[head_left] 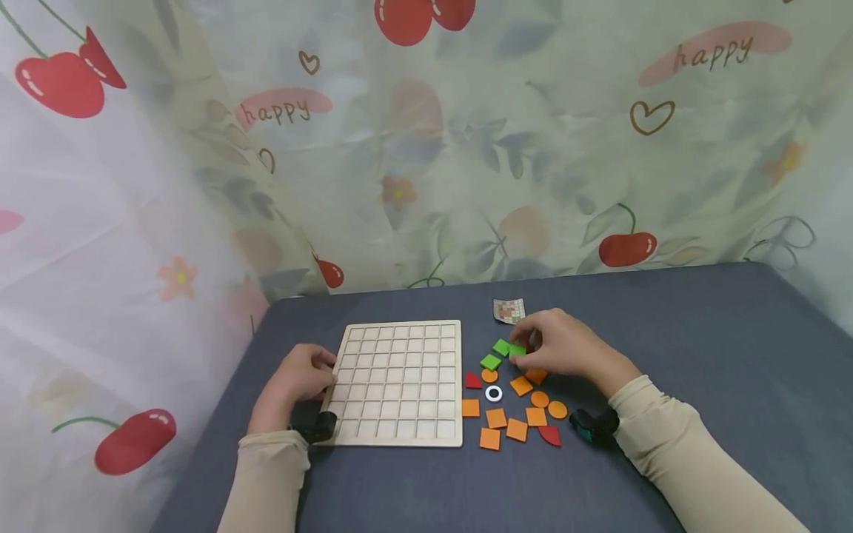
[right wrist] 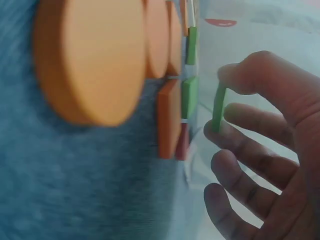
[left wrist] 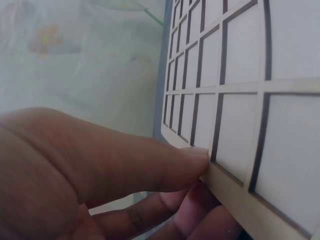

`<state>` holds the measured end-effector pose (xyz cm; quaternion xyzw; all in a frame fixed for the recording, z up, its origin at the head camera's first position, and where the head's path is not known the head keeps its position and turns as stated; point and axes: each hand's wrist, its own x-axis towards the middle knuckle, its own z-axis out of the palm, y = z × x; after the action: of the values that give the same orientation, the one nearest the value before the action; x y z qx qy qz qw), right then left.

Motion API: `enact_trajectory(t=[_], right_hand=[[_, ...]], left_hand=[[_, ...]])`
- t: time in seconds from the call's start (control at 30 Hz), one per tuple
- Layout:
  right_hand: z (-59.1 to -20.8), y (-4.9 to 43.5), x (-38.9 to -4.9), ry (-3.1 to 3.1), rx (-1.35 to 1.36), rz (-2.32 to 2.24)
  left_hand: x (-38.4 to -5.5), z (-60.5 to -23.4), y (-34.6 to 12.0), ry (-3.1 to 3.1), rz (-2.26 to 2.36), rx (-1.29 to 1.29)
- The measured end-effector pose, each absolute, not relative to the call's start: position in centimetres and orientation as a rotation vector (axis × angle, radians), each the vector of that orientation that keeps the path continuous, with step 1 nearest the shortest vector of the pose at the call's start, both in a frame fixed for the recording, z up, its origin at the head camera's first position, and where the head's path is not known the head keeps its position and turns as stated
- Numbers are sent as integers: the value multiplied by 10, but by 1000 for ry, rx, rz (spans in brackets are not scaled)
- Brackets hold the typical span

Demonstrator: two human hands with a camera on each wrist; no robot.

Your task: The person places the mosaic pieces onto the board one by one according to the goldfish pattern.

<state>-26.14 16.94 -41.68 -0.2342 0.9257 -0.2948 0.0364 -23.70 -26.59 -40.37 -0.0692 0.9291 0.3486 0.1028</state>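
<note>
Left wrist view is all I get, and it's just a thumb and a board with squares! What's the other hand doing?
Observer: The right hand is pinching a green piece.
Operator: Cool! Any orange pieces?
Observer: Yes, orange squares lie to the right of the board in the head view.
Operator: Is anything farther back?
Observer: A small patterned card lies near the table's far edge.

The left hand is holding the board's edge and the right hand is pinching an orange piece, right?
Not quite: the right hand pinches a green piece, as the right wrist view shows. The left hand does hold the board's edge.
</note>
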Motion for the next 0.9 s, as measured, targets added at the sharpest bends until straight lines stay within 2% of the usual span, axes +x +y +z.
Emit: enact_trajectory(t=[0.17,0.37,0.63,0.9], right_hand=[[-403,157,-259,2873,-808,-940],[-392,117,-261,2837,-892,-950],[-400,66,-271,2868,-810,-709],[-406,51,-272,2893,-750,-631]], left_hand=[[-238,-403,-266,2743,1036,-202],[-238,-403,-267,2758,1022,-192],[-238,-406,-268,2752,1032,-205],[-240,-406,-267,2754,1030,-213]])
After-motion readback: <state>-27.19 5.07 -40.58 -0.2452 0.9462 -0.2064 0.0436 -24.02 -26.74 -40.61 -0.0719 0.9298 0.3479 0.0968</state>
